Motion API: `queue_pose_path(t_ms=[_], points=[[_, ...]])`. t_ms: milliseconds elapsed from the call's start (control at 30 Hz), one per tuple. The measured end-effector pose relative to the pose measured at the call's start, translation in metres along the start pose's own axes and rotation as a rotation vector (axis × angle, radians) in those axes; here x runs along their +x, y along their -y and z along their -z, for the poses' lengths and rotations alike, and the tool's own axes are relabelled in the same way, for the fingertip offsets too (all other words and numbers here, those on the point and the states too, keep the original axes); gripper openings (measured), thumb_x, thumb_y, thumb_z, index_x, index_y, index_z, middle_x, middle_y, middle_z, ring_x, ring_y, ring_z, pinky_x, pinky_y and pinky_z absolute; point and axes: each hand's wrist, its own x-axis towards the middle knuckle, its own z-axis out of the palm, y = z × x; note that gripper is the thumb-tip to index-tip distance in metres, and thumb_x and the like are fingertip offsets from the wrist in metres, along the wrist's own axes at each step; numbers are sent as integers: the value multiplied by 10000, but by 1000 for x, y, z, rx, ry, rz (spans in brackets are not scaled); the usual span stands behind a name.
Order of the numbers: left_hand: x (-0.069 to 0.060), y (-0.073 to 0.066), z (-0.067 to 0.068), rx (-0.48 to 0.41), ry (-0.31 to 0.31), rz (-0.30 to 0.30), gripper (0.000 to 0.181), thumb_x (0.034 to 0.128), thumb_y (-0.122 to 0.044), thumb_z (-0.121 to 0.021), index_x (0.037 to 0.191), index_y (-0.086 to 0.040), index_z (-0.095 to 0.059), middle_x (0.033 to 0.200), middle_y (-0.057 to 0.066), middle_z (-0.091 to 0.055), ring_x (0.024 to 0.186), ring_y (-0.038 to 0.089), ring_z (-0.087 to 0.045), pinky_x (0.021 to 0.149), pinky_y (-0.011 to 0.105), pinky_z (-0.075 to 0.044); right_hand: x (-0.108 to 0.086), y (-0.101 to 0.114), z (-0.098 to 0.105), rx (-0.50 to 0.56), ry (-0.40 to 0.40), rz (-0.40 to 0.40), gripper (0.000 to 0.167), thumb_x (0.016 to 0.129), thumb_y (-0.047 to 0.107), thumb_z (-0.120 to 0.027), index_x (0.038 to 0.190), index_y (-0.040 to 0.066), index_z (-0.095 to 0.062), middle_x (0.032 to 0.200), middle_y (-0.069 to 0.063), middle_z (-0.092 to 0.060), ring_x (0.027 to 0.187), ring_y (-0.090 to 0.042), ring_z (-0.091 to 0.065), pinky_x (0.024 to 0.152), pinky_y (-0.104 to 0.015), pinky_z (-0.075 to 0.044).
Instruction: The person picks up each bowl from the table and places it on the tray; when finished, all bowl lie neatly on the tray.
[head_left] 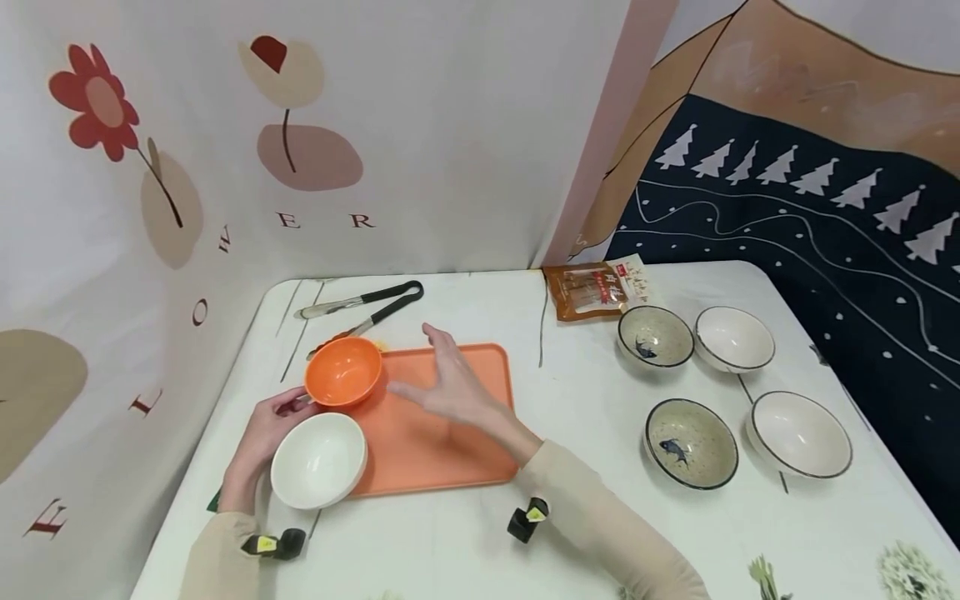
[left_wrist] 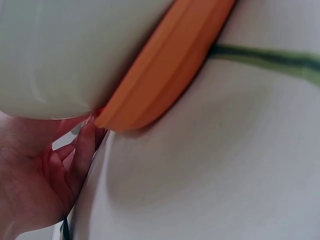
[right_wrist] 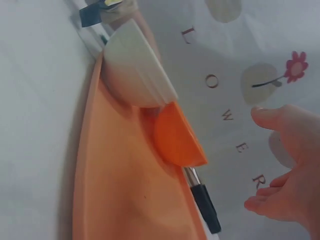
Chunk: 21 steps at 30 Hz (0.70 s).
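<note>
A small, round, glossy orange bowl is sitting at the far left corner of a rectangular salmon-orange tray, whose long axis is running left to right across the white bench. A round, glossy white bowl is occupying the near left corner. The bare left grip is lying nearer, its bent fingers meeting the tray's left edge between both bowls; whether it is pinching anything, I cannot tell. The bare right grip is hovering over the tray, thumb and fingers spreading wide, holding nothing, with the orange bowl lying to its left, apart.
</note>
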Motion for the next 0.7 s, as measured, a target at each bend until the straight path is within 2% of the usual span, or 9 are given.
queue_pose_path(t_ms=[133, 400, 700], points=[[-1, 1, 1, -5, -1, 2, 610, 1009, -391, -616, 1455, 11, -508, 1042, 71, -609, 878, 127, -512, 694, 217, -477, -15, -8, 18, 12, -38, 18, 991, 881, 506, -739, 1618, 130, -194, 1640, -69, -292, 1488, -292, -348, 1154, -533, -369], [0, 1, 0, -7, -4, 13, 616, 1005, -396, -620, 1450, 17, -512, 1063, 60, -616, 882, 108, -518, 702, 209, -480, -43, -30, 56, 21, -162, 44, 936, 881, 371, -787, 1591, 62, -260, 1610, -144, -334, 1468, -337, -372, 1160, -513, -370], [1, 1, -1, 8, -13, 14, 620, 1006, -416, -612, 1450, 6, -515, 1046, 79, -614, 892, 143, -503, 684, 217, -472, -76, -44, 100, 7, -298, -24, 890, 884, 324, -790, 1569, 38, -298, 1593, -177, -358, 1457, -360, -391, 1181, -481, -351]])
